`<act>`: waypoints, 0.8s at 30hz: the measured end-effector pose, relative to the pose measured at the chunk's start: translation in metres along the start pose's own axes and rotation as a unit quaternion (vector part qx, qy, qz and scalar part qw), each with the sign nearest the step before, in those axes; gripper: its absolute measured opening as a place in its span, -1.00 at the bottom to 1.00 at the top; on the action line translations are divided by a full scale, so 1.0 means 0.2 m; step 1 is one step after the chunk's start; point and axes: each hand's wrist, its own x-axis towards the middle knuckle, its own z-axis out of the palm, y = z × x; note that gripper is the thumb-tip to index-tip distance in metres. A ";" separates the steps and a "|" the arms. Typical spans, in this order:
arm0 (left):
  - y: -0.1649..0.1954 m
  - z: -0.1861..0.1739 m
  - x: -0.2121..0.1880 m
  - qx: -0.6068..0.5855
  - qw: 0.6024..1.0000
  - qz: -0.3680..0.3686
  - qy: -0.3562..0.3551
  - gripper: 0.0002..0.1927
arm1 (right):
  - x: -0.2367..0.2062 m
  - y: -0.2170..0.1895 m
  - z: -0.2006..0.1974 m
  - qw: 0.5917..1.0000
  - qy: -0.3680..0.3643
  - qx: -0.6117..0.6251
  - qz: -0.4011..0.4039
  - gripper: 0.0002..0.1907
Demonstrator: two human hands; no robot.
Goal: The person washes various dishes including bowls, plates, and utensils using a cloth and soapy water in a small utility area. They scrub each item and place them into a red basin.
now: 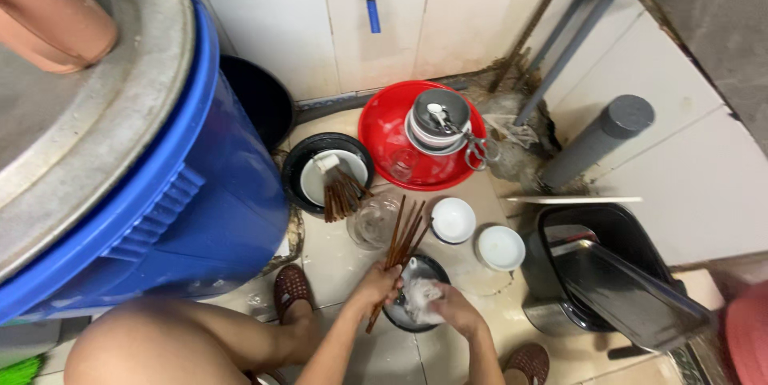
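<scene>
While I squat beside the big blue plastic barrel (160,193) with its grey metal lid, the red round plastic basin (384,133) sits under the wall tap, stacked with bowls. My left hand (378,282) is clenched around a bundle of dark wooden chopsticks (402,234), held over the black round pan (422,269) so suds fall in. My right hand (452,309) grips a soapy white sponge (419,298). No labels are visible.

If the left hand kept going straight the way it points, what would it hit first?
Likely the clear glass bowl just beyond the left hand, which grips a bundle of brown wooden chopsticks; depth is uncertain.
</scene>
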 end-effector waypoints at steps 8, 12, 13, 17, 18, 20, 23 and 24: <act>-0.15 0.30 0.00 0.050 0.997 -0.063 0.005 -0.82 | 0.00 -0.03 0.12 0.918 0.055 0.366 -0.144 -0.55; -0.21 0.32 0.00 0.172 0.984 -0.014 -0.044 -0.80 | 0.13 0.03 0.19 0.921 0.199 0.311 -0.125 -0.63; -0.23 0.31 -0.01 0.198 0.979 -0.006 -0.045 -0.78 | 0.15 0.04 0.20 0.925 0.215 0.280 -0.143 -0.68; -0.32 0.28 -0.07 0.456 0.888 0.063 -0.005 -0.57 | 0.22 -0.02 0.20 0.917 0.384 0.007 -0.108 -0.75; -0.34 0.26 -0.10 0.467 0.880 0.080 -0.010 -0.57 | 0.24 -0.05 0.20 0.907 0.405 -0.035 -0.113 -0.75; -0.36 0.19 -0.15 0.457 0.885 0.078 -0.032 -0.60 | 0.25 -0.10 0.16 0.881 0.444 -0.114 -0.119 -0.75; -0.37 0.03 -0.24 0.320 0.944 0.037 -0.068 -0.63 | 0.24 -0.15 0.09 0.865 0.460 -0.137 -0.142 -0.74; -0.37 -0.02 -0.26 0.259 0.964 0.026 -0.057 -0.64 | 0.24 -0.16 0.05 0.886 0.447 -0.046 -0.116 -0.75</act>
